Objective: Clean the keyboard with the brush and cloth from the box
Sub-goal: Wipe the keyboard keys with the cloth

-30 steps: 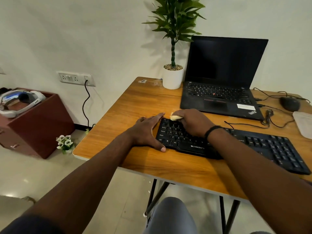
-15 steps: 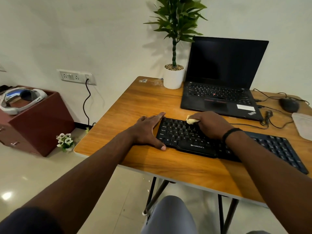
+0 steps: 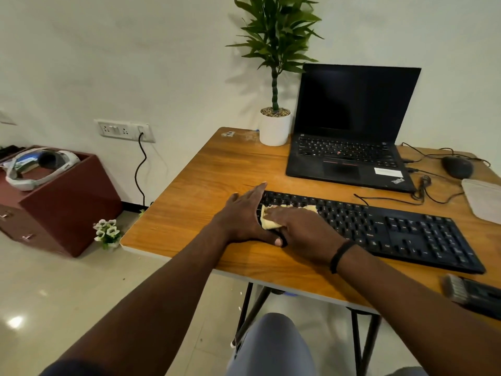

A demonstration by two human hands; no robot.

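A black keyboard (image 3: 401,232) lies across the wooden table (image 3: 206,185) in front of me. My right hand (image 3: 303,229) presses a yellow cloth (image 3: 268,222) flat onto the keyboard's left end, with the cloth showing past my fingers. Just to the left, my left hand (image 3: 244,213) lies flat with fingers together against the keyboard's left edge, thumb at its front corner. The brush (image 3: 471,294), black with grey bristles, lies on the table at the front right, below the keyboard.
An open black laptop (image 3: 349,131) stands behind the keyboard, a potted plant (image 3: 275,126) to its left. A mouse (image 3: 457,167) with cables and a pale box (image 3: 485,199) sit at the right edge. A maroon cabinet (image 3: 67,204) stands on the floor, left.
My right hand slid the cloth from the keyboard's middle back to its left end, toward me. The left hand stayed at the left edge. The view dropped, showing the brush.
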